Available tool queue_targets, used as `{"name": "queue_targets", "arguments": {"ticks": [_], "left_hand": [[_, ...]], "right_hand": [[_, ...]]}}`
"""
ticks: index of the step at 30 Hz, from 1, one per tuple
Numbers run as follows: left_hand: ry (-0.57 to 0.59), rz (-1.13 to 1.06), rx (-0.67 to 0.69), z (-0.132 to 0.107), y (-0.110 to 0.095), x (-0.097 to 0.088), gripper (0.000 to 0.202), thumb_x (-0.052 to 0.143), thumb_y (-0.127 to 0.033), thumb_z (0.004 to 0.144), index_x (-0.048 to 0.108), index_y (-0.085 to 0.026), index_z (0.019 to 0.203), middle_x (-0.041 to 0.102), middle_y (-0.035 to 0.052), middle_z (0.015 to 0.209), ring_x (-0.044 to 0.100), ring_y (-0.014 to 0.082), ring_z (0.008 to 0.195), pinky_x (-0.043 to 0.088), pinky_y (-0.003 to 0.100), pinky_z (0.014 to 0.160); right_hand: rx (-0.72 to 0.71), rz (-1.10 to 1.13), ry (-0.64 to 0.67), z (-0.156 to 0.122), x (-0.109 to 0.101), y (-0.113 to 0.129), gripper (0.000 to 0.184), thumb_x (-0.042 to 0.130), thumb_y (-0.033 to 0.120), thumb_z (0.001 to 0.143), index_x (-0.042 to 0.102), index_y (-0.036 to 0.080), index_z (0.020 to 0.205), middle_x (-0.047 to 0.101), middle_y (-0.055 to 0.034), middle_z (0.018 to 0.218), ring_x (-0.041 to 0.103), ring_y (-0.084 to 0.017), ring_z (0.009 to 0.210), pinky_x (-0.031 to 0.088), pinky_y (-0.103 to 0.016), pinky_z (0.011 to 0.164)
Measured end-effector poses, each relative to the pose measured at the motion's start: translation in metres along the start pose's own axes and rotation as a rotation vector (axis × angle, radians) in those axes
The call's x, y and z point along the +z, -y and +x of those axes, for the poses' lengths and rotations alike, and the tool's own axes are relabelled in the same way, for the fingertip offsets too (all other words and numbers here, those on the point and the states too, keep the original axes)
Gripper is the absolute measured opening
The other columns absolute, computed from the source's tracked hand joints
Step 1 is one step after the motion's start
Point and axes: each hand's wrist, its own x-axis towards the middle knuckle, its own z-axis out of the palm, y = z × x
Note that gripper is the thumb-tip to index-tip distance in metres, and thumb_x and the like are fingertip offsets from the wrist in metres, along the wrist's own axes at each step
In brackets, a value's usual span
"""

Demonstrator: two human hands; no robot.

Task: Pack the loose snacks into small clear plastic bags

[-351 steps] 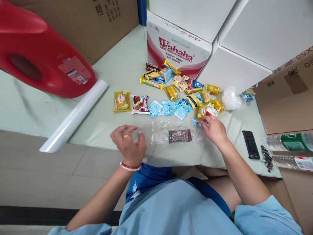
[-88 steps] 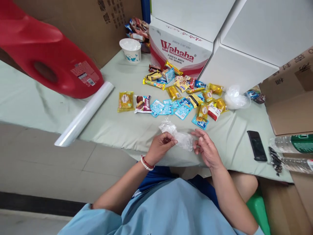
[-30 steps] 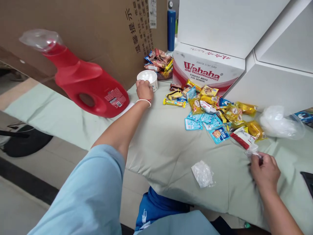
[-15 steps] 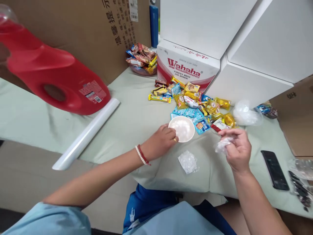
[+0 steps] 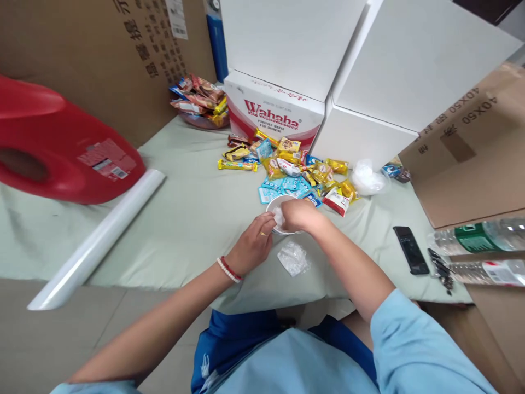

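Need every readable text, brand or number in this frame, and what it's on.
"Wahaha": red-and-white box.
"40X50", printed twice: brown carton on the right.
Chinese print: big carton at back left, too skewed to read surely.
Small line under "Wahaha": too small to read.
Label on the red jug, snack wrappers, bottle labels: too small or blurred.

"Wahaha" on white carton, "40X50" on cardboard box
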Motion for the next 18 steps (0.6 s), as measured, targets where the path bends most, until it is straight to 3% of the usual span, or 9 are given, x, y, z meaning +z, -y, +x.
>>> {"name": "queue_targets", "arguments": {"ticks": [2,4,8,12,16,18], "left_hand": [[-0.01,0.007,-0.008,-0.002,-0.001,0.002,0.055,0.048,-0.002,0.09,0.042,-0.022,0.141,0.062,0.0154,0.126,0.059,0.0272,0.128,0.057,0.05,0.105],[-0.034,0.008,-0.028,-0.004,-0.001,0.004,0.062,0.049,-0.002,0.089,0.037,-0.024,0.146,0.062,0.0147,0.126,0.06,0.0274,0.126,0.058,0.05,0.104],[-0.131,-0.003,-0.098,-0.007,-0.001,0.008,0.071,0.05,-0.001,0.087,0.032,-0.025,0.152,0.059,0.0154,0.128,0.063,0.027,0.121,0.06,0.046,0.098],[-0.213,-0.049,-0.134,-0.007,0.001,0.012,0.071,0.05,-0.001,0.087,0.033,-0.026,0.151,0.057,0.0153,0.129,0.066,0.0235,0.106,0.062,0.041,0.089],[-0.24,-0.07,-0.137,-0.006,0.003,0.014,0.071,0.053,-0.005,0.088,0.032,-0.028,0.151,0.059,0.0137,0.126,0.066,0.0239,0.107,0.062,0.042,0.09],[-0.188,-0.058,-0.13,-0.008,0.004,0.015,0.068,0.054,-0.007,0.088,0.035,-0.029,0.15,0.06,0.0135,0.128,0.066,0.0247,0.113,0.061,0.042,0.092]], "right_hand": [[0.011,0.006,0.086,0.007,-0.003,-0.001,0.04,0.082,0.028,0.074,0.075,0.013,0.11,0.075,-0.0209,0.119,0.071,-0.038,0.11,0.052,-0.042,0.088],[-0.015,0.018,0.08,0.007,-0.003,-0.005,0.038,0.082,0.03,0.072,0.076,0.016,0.108,0.076,-0.0171,0.115,0.071,-0.036,0.106,0.052,-0.04,0.087],[-0.106,0.093,-0.151,-0.012,0.014,-0.016,0.035,0.07,0.033,0.085,0.073,0.023,0.118,0.074,-0.0103,0.114,0.07,-0.028,0.102,0.052,-0.035,0.086],[-0.128,0.253,-0.404,-0.034,0.042,-0.027,0.044,0.067,0.031,0.088,0.067,0.026,0.132,0.063,-0.0099,0.123,0.066,-0.024,0.104,0.052,-0.033,0.084],[-0.195,0.445,-0.606,-0.048,0.066,-0.039,0.041,0.065,0.026,0.087,0.068,0.029,0.128,0.058,-0.0092,0.123,0.062,-0.024,0.109,0.053,-0.035,0.089],[-0.179,0.598,-0.733,-0.054,0.07,-0.049,0.036,0.067,0.033,0.085,0.07,0.029,0.122,0.058,-0.0095,0.123,0.061,-0.027,0.113,0.053,-0.04,0.094]]}}
